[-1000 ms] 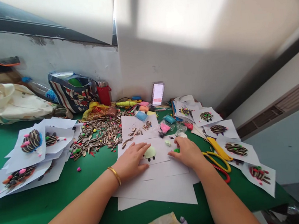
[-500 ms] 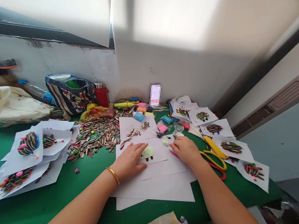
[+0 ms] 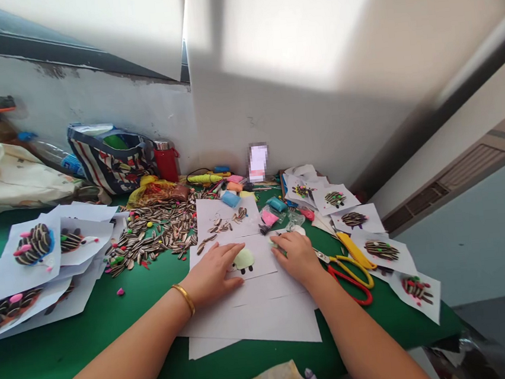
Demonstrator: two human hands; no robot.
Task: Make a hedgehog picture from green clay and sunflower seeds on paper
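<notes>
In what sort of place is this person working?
Probably an indoor craft table: striped seeds, scissors and seed-decorated papers lie on the green tabletop.

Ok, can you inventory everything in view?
Table: one, green, foreground
Wall: one, whitish, back
Sheets: several, white, table centre
Green shape: one, pale green, on sheets
Seeds: many, striped, left and centre
Seed pictures: many, multicoloured, left and right
Clay packs: several, multicoloured, behind sheets
Scissors: one pair, yellow-red handles, right
Tool: one, yellow, by scissors
Flask: one, red, back
Wrapper: one, yellow, before flask
Striped bag: one, navy, beside flask
Cloth bag: one, cream, far left
Bottle: one, clear, between bags
Device: one, whitish (pixelated), back
Bracelet: one, gold, left wrist
Left grip: one, bare, flat on sheets
Right grip: one, bare, over sheets
</notes>
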